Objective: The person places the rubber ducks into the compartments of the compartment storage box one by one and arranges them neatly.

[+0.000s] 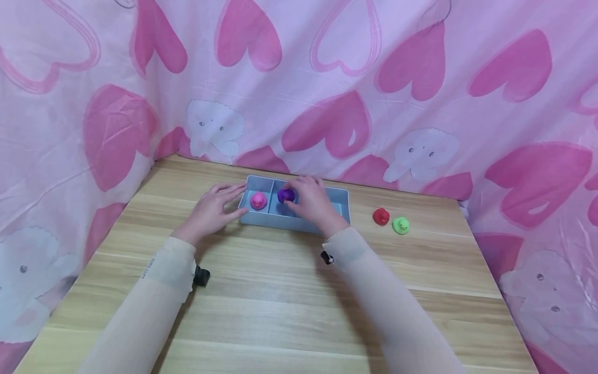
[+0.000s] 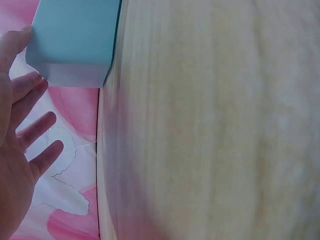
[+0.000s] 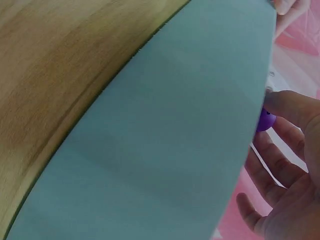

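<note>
Pink cloth is hanging behind the worktop; the left hand, fingers apart, is touching a box, while the right hand is pinching a purple toy.

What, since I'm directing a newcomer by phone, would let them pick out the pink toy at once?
On the table, find the blue-grey box. In its left compartment, beside the left hand, the pink toy sits alone. Its colour sets it apart from the purple toy in the right hand and the red toy and green toy outside the box.
</note>
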### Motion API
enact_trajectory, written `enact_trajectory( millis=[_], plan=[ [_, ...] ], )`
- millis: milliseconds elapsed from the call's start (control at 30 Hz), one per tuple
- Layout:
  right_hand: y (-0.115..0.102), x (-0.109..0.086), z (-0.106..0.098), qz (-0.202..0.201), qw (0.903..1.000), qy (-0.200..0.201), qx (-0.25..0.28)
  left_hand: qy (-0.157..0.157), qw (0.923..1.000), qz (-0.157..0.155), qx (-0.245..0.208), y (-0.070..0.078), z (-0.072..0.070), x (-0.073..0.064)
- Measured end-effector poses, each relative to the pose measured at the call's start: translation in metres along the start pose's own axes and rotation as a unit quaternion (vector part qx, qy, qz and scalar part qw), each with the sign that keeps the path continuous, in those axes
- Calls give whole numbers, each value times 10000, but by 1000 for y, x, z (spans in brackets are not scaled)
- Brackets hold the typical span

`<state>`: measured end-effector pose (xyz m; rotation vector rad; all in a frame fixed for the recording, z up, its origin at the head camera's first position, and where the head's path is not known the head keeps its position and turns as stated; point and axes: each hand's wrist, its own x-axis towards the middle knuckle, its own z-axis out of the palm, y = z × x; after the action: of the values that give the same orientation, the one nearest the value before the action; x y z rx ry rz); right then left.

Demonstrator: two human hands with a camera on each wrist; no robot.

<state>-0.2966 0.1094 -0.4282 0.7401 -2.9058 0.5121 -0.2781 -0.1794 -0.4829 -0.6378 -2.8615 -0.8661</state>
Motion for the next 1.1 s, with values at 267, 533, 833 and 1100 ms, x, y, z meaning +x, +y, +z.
enact_trajectory(
  millis=[267, 533, 833, 1100],
  plan=[
    [5, 6, 12, -89, 9999, -145, 29, -6, 10000, 14, -43, 0, 1, 0],
    [4, 12, 18, -122, 9991, -394, -96, -31, 10000, -27, -76, 1, 0, 0],
    [2, 17, 22, -58, 9966, -623, -542, 10, 10000, 11, -80, 1, -1, 1],
    [1, 21, 26, -49, 9948, -741, -698, -31, 9999, -79, -74, -1, -1, 0]
  ],
)
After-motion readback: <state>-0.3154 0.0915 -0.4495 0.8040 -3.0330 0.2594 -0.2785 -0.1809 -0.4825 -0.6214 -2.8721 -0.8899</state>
